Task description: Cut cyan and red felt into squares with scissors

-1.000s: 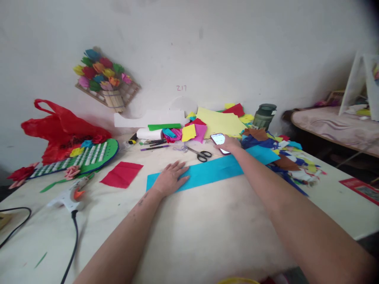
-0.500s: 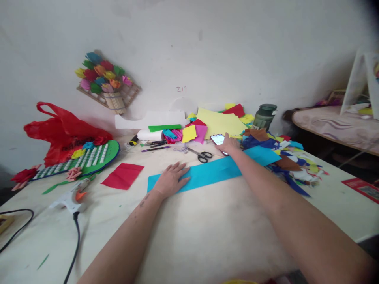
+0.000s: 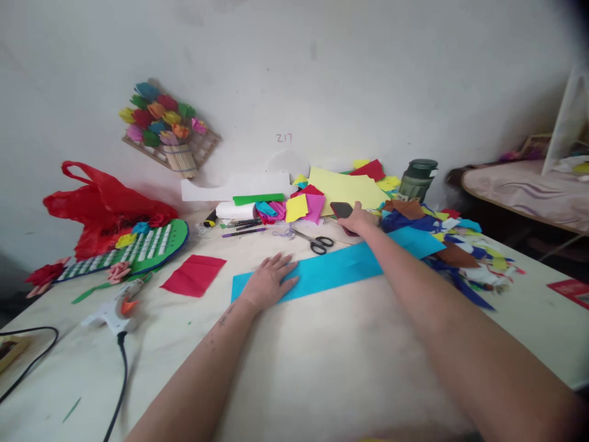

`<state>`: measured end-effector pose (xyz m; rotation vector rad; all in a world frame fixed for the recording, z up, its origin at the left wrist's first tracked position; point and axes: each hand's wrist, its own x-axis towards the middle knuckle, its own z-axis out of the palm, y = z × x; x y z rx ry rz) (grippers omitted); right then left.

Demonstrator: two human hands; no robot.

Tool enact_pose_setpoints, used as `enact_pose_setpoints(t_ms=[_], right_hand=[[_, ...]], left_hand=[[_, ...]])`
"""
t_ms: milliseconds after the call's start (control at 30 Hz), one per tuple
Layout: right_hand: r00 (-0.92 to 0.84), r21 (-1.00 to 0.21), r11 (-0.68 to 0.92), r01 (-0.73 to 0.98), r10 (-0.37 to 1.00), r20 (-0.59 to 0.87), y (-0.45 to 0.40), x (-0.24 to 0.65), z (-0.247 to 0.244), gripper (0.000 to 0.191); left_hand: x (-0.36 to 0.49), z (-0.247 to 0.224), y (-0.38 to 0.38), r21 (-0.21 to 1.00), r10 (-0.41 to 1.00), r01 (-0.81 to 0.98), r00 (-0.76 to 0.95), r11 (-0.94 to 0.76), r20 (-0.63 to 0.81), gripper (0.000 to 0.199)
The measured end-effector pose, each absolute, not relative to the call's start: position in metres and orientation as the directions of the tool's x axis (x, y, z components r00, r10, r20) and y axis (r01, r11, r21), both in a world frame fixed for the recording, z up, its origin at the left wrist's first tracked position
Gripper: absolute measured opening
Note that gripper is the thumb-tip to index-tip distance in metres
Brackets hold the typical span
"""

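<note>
Blue strip (image 3: 338, 269) lies flat and slantwise across the table (image 3: 294, 368), the left end nearer the person. Left hand (image 3: 268, 284) rests palm down on that left end, fingers spread wide, nothing grasped. Right hand (image 3: 362, 220) reaches across the strip to the phone (image 3: 341, 210), which lies just beyond the strip with a dark screen; the fingers touch it, but whether they grip it or only rest on it I cannot tell. The right forearm hides part of the strip.

State of work: the strip looks like a finished cut — long, straight-edged, no fold visible. The red piece (image 3: 196, 275), roughly square, lies apart to the left, likewise flat. Neither is shaped or joined to anything. Scissors (image 3: 319, 245) lie untouched beyond the strip; the glue gun (image 3: 110, 316) lies on the left with neither hand near it. The strip's far right end meets the pile of scraps (image 3: 464, 242).

Completed items in view: coloured flowers in a bundle (image 3: 161, 116) on the wall, and a green board (image 3: 177, 236) with white rows at the left. Judgement: early stage for the blue strip — material laid out, shaping and joining not begun. How much remains, I cannot tell.
</note>
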<state>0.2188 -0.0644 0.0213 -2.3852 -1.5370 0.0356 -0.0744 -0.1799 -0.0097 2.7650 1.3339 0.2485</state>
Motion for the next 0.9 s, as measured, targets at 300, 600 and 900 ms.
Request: enact_pose_setpoints(t_ms=[300,600,900], right_hand=[[0.483,-0.331,-0.4,0.855,0.847,0.224,-0.011,0.222,0.024,0.079],[0.466,-0.349,-0.365,0.863,0.841,0.274,0.013,0.219,0.01,0.075],[0.387,-0.224,-0.333,0.916,0.88,0.275,-0.015,0.211,0.012,0.061]], left_hand=[[-0.076,-0.012,-0.178,0.116,0.777,0.769,0.619,-0.629,0.114,0.057],[-0.076,-0.011,-0.178,0.12,0.782,0.773,0.616,-0.623,0.096,0.056],[-0.076,-0.012,-0.178,0.132,0.78,0.769,0.618,-0.626,0.099,0.057]])
